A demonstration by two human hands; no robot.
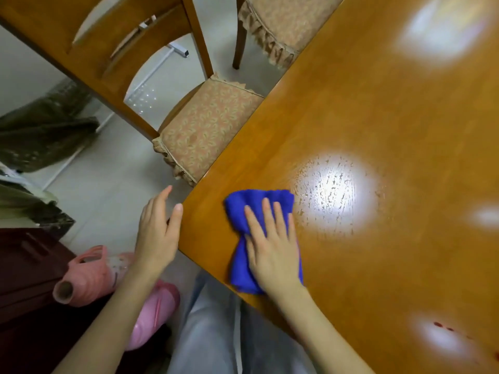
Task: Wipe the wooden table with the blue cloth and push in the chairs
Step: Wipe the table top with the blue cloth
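The wooden table (378, 117) fills the right side of the view, glossy with bright light reflections. Near its front left corner lies the blue cloth (243, 209), bunched and partly under my right hand (272, 247), which presses it flat with straight fingers. My left hand (158, 228) hovers beside the table's corner with relaxed fingers, its thumb close to the edge and holding nothing. A wooden chair (205, 128) with a patterned seat cushion stands at the table's left edge, partly tucked under. A second chair (272, 25) stands further back.
A pink vase-like object (89, 276) and a pink plastic item (154, 317) lie on the floor at lower left, beside dark wooden furniture (24, 279). Olive fabric (46, 136) hangs at the left. Small red spots (442, 327) mark the table near its lower right.
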